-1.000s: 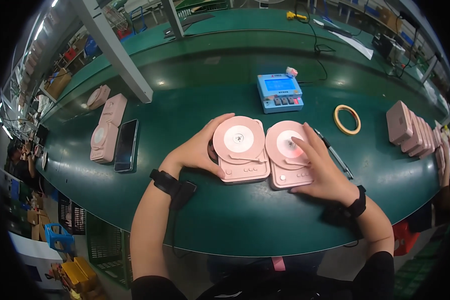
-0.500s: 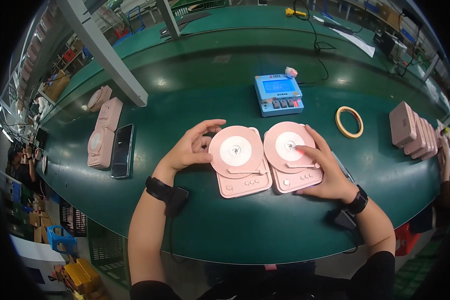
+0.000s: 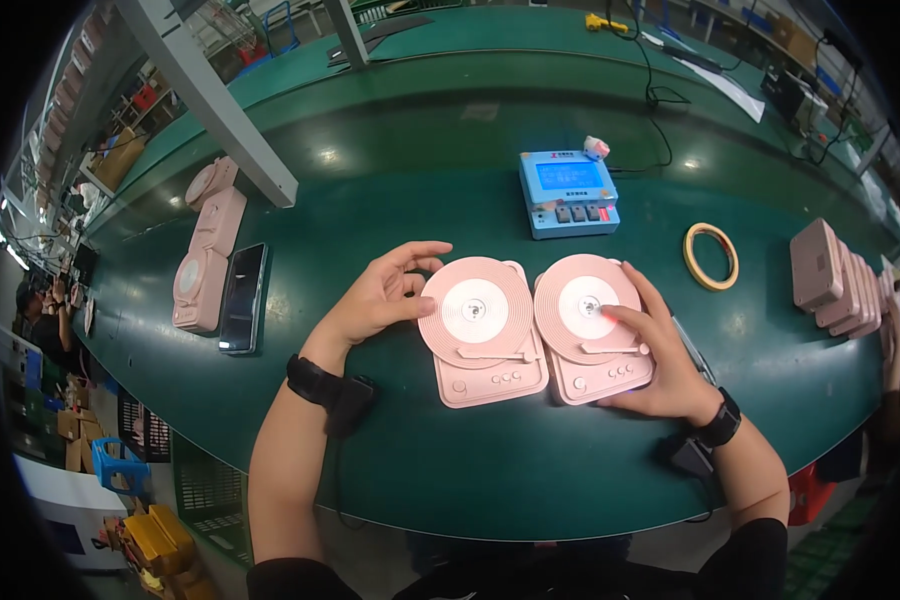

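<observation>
Head view: left turntable unit [image 3: 482,335] and right turntable unit [image 3: 582,338], both pink, side by side on green tabletop [image 3: 420,460]; long axes roughly 11:30–5:30, platters far end. Left hand [image 3: 375,298]: fingers loosely curled, not gripping, thumb at left unit's platter rim; unit at 4 o'clock, this hand nearer. Right hand [image 3: 675,372]: fingers gripping right unit's right side, one on platter centre; unit at 9 o'clock. Blue device [image 3: 570,195] at 12 o'clock from right unit.
</observation>
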`<action>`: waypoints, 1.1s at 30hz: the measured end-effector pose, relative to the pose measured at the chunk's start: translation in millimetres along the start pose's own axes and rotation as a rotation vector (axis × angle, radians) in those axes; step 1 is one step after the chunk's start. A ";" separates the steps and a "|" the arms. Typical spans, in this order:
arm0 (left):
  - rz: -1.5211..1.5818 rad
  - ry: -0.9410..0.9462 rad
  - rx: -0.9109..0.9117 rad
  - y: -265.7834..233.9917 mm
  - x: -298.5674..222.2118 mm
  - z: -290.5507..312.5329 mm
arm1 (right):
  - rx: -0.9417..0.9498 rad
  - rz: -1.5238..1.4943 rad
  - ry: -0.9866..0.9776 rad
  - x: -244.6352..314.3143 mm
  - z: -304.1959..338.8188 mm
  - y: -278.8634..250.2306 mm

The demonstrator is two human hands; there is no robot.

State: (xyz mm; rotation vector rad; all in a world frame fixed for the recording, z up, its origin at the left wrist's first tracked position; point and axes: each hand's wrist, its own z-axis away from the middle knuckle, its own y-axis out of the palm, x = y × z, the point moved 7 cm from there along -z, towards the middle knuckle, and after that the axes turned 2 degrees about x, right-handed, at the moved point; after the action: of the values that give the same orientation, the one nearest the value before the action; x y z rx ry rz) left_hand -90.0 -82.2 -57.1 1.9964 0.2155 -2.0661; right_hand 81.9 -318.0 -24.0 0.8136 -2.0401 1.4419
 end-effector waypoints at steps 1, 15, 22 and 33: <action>0.006 -0.001 0.002 0.5 -0.7 -0.2 | 0.006 -0.002 -0.006 1.0 0.0 -0.3; 0.009 0.012 -0.005 -0.2 3.0 -0.7 | -0.057 0.025 -0.015 -3.0 2.0 1.6; 0.006 0.018 -0.011 -1.9 3.9 -2.2 | -0.096 0.022 -0.031 -1.2 1.6 0.7; 0.007 0.016 -0.019 -0.4 3.3 -1.0 | -0.073 0.083 -0.023 -0.1 3.2 1.8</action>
State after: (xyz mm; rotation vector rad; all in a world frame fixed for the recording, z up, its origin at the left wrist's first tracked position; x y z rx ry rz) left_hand -89.3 -81.8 -60.5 2.0002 0.2302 -2.0368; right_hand 80.5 -320.6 -26.3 0.7267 -2.1539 1.3993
